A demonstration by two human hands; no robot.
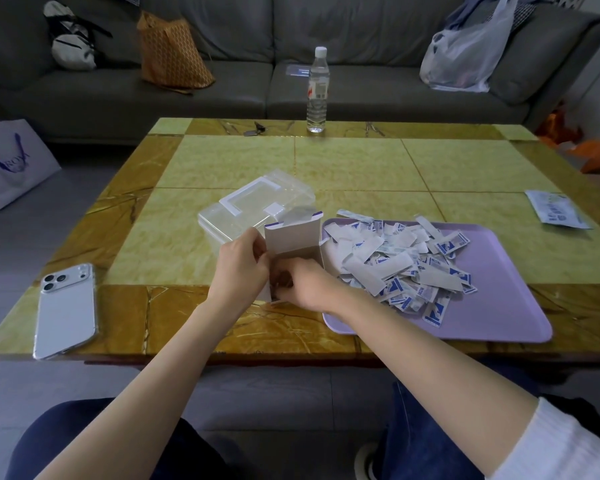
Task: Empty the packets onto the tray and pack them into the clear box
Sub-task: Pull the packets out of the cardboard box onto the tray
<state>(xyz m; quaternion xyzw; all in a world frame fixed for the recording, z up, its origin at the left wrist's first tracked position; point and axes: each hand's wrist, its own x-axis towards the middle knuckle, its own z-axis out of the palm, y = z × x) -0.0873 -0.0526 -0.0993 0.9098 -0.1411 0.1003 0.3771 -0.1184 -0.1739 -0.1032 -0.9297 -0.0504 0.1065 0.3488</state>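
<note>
Status: sachets (395, 268) heaped on lilac tray (492, 306), right of centre; none packed yet. Clear box (243, 206), just left of tray, lid on. Left hand (238, 268) grips opened carton (291, 237) at tray's left edge; right hand (300, 284) pinches its near end. Carton contents hidden. Flat packet (555, 209) far right, prob. unopened.

Blue-white strips (395, 261) heaped on lilac tray (492, 292) beside clear box (236, 216)
</note>
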